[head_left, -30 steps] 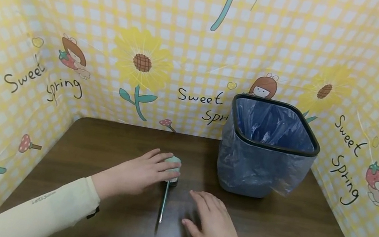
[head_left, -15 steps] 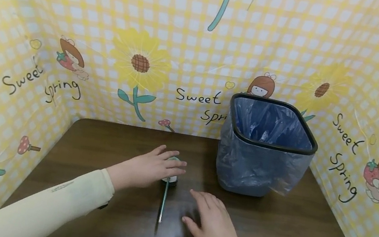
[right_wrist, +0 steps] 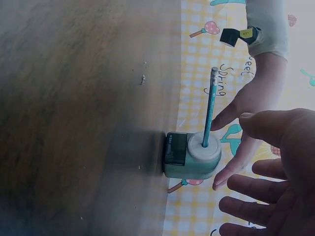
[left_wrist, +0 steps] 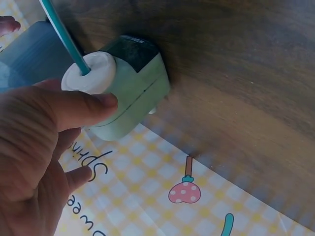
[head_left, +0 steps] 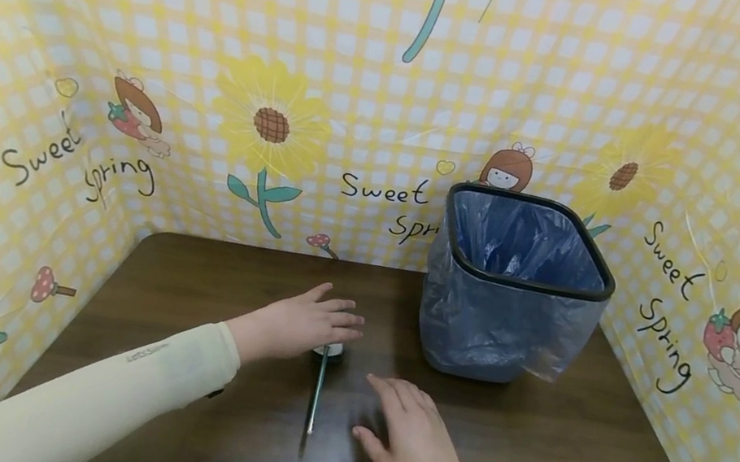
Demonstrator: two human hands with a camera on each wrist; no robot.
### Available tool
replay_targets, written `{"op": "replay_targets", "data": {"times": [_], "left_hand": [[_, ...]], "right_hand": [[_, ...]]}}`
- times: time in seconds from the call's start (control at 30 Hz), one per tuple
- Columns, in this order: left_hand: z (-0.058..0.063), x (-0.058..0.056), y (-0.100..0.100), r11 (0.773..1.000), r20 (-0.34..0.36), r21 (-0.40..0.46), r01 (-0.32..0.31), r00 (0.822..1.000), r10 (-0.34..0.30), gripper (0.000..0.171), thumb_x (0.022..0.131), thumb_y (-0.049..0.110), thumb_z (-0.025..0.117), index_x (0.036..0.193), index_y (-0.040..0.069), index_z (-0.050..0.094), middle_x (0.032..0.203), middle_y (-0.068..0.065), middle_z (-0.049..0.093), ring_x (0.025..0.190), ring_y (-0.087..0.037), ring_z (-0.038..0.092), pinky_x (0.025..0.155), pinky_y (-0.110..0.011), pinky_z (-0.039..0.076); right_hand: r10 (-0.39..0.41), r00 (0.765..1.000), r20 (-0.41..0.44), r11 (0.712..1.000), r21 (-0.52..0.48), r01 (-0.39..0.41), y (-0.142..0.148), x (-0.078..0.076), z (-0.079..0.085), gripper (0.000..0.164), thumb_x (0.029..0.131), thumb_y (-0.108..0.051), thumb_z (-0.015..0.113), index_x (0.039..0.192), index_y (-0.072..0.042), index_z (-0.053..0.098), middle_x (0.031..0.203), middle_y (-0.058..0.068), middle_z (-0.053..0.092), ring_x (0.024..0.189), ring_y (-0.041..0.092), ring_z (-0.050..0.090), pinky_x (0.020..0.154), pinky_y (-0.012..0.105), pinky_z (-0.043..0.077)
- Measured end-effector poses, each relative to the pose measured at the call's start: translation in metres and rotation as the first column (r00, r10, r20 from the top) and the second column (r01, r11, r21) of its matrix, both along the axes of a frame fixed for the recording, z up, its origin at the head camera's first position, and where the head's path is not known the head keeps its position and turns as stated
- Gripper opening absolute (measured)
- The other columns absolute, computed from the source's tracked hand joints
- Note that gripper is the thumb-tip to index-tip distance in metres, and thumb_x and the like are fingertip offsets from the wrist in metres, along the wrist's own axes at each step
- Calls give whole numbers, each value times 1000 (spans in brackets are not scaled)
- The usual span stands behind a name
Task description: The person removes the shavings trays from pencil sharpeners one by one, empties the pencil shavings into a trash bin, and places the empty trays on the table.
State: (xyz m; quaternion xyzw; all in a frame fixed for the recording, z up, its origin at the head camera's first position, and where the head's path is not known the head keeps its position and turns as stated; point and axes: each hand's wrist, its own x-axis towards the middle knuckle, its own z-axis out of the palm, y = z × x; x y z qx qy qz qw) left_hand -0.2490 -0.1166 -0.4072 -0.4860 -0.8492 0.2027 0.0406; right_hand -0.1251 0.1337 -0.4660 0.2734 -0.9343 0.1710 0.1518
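Observation:
A pale green pencil sharpener (left_wrist: pixel 133 93) with a white round top and a dark front panel stands on the table. From its top juts a teal pencil (right_wrist: pixel 210 105), slanting up with the eraser end outward. My left hand (head_left: pixel 301 326) spreads its fingers over the sharpener, hiding most of it in the head view. In the left wrist view the thumb (left_wrist: pixel 93 105) overlaps its green side, while the other fingers stay spread. Relaxed and holding nothing, my right hand (head_left: pixel 415 437) hovers to the right of the pencil, its thumb apart from the fingers.
Right of the hands, a blue-grey trash bin (head_left: pixel 508 330) lined with a clear bag stands toward the back of the dark wooden table (head_left: pixel 214 270). A yellow checked cloth (head_left: pixel 345 37) walls the table at the back and sides. Small crumbs (right_wrist: pixel 143 78) lie on the tabletop.
The left hand has shifted rightward over the sharpener and covers its top more than before. The right hand, pencil and bin look unmoved; the head view has drifted slightly.

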Motion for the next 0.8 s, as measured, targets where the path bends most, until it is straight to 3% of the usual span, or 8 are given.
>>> {"op": "replay_targets", "data": {"times": [0.33,0.5,0.8], "left_hand": [[-9,-5,2,999,-2,-54,-7,1000,6,67,94,8,73,153,27,48,160,5,44,151,-22,35,119,-57,30],[-15,-13,4,996,-51,-92,17,998,-22,64,95,13,72,153,30,48,159,7,45,151,-20,35,119,-56,32],[-11,-19,6,992,-59,-129,16,998,-24,65,95,14,73,152,30,48,157,7,47,150,-17,37,119,-56,30]], "right_hand": [[15,1000,16,1000,8,-15,-3,2,-1,67,90,-47,76,146,-16,53,134,-1,63,127,20,58,106,47,47],[23,1000,7,1000,8,-24,-4,1,0,66,90,-46,76,145,-15,54,133,-1,63,126,19,58,105,46,48],[20,1000,18,1000,11,-21,-5,0,0,68,91,-44,76,147,-16,51,134,0,63,127,20,58,106,47,47]]}}
